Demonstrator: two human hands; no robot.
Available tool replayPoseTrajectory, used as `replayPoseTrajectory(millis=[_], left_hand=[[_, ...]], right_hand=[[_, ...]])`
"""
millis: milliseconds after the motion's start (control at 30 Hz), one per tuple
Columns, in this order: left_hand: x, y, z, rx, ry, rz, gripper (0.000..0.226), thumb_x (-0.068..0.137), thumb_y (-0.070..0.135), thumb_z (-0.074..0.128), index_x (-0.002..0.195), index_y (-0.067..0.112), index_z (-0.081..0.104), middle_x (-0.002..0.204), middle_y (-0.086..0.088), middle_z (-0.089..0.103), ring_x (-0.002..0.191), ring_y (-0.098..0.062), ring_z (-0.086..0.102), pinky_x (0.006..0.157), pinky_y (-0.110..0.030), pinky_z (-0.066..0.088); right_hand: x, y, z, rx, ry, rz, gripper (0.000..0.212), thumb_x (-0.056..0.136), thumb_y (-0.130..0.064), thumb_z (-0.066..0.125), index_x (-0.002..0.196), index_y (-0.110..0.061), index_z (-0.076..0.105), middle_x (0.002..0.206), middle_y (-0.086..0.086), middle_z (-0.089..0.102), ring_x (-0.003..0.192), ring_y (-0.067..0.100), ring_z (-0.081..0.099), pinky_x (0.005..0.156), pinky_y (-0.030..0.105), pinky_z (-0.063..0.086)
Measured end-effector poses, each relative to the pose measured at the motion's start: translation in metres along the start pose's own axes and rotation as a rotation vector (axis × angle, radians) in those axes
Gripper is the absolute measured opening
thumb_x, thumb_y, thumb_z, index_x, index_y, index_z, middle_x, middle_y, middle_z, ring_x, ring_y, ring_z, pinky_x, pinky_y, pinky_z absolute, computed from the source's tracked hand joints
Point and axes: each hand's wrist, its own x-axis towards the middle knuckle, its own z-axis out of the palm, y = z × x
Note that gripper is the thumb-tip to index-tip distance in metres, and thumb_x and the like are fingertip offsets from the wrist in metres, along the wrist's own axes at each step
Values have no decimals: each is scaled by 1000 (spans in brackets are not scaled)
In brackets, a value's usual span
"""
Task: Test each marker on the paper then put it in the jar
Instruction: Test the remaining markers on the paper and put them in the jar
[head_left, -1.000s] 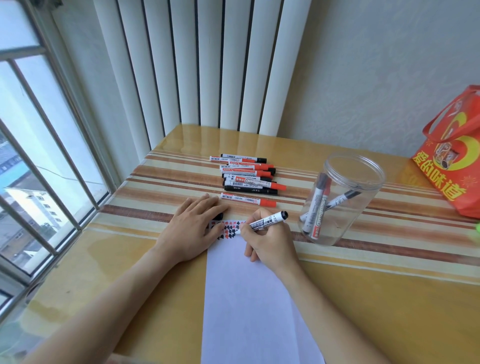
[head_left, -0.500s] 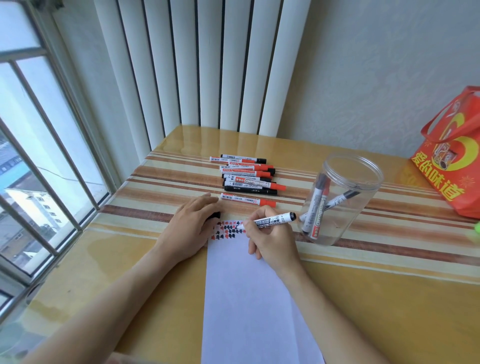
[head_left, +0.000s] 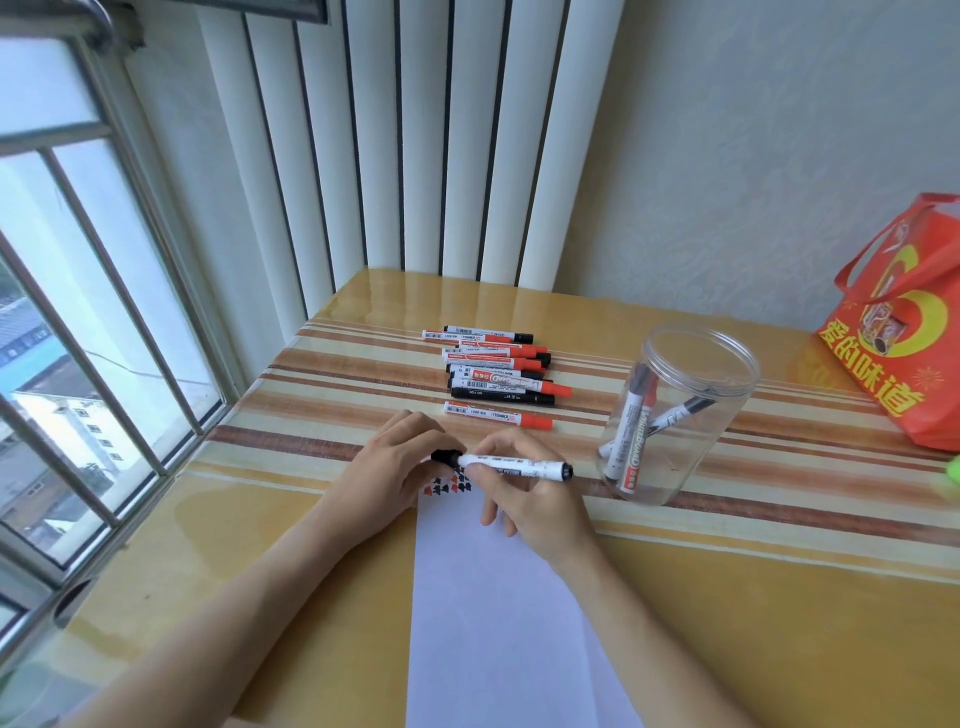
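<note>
Head view: right hand (head_left: 535, 506) grips marker (head_left: 514, 465); left hand (head_left: 395, 467) pinches its cap (head_left: 447, 457) — over paper (head_left: 498, 597).

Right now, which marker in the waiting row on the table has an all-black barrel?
The black-barrelled marker, second from the near end of the row, just behind the nearest red-capped marker. All the others have white barrels.

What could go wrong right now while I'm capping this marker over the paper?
The black cap in your left hand meets the marker right above the test marks; a slip might smear ink on fingers or paper. Reaching afterwards, your right hand could knock the jar.
</note>
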Motion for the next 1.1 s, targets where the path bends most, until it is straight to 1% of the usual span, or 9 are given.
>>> replayPoseTrajectory(millis=[100, 200, 367, 433, 500, 600, 700, 933, 1100], left_hand=[[-1, 0, -1, -11, 12, 9, 22, 99, 29, 58, 110, 16, 70, 105, 5, 59, 97, -14, 55, 85, -23, 45], [-1, 2, -2, -12, 21, -15, 20, 99, 29, 60, 111, 17, 70, 106, 6, 59, 97, -13, 57, 85, -22, 45], [-1, 6, -4, -5, -12, -57, 18, 97, 23, 63, 114, 20, 69, 102, 16, 58, 85, 1, 51, 73, -16, 41], [-1, 4, -3, 1, -7, -86, 20, 97, 22, 64, 116, 19, 69, 104, 14, 62, 88, -2, 56, 74, -20, 46], [-2, 2, -2, 7, -1, -131, 22, 96, 17, 69, 118, 18, 69, 109, 10, 67, 96, -8, 61, 78, -24, 50], [-1, 0, -1, 8, -21, -121, 18, 94, 12, 72, 111, 17, 72, 101, 9, 64, 91, -6, 57, 78, -19, 45], [0, 0, -3, -8, -25, -107, 15, 93, 15, 71, 107, 16, 73, 96, 10, 62, 87, -2, 52, 78, -10, 38], [0, -2, -2, -16, -20, -74, 14, 89, 20, 71, 101, 16, 74, 91, 10, 62, 82, -7, 57, 74, -22, 46], [-2, -3, -1, 9, -7, -73, 14, 90, 21, 68, 101, 15, 74, 91, 9, 62, 82, -9, 58, 73, -27, 48]], right_hand=[[-3, -7, 0, 33, -67, 22, 6, 97, -19, 73, 103, -19, 74, 90, 2, 76, 62, 33, 73, 45, 28, 45], [-4, -10, -4, 145, -27, 43, 26, 101, -32, 55, 108, -17, 75, 115, 2, 74, 66, 41, 75, 47, 30, 47], [3, -2, -17, 36, 134, 21, 12, 94, -19, 74, 86, -13, 67, 73, 17, 67, 49, 31, 65, 41, 29, 44], [3, -3, -23, -31, 135, 17, 12, 93, -16, 77, 84, -14, 69, 75, 12, 70, 57, 30, 71, 45, 37, 52], [3, -1, -26, -235, 117, -63, 10, 92, -18, 78, 85, -21, 71, 79, 0, 72, 67, 24, 72, 58, 42, 57], [4, 8, -23, -537, 81, -249, 11, 91, -22, 78, 95, -26, 69, 91, -14, 69, 77, 14, 63, 64, 29, 51], [6, 12, -18, -676, 77, -374, 20, 87, -21, 79, 102, -23, 67, 99, -16, 65, 89, 8, 60, 73, 22, 48], [9, 16, -14, -719, 125, -407, 16, 86, -20, 82, 94, -20, 69, 88, -14, 63, 74, 4, 53, 64, 15, 42], [10, 13, -15, -681, 83, -361, 16, 88, -30, 80, 93, -20, 69, 86, -12, 66, 72, 11, 59, 63, 30, 49]])
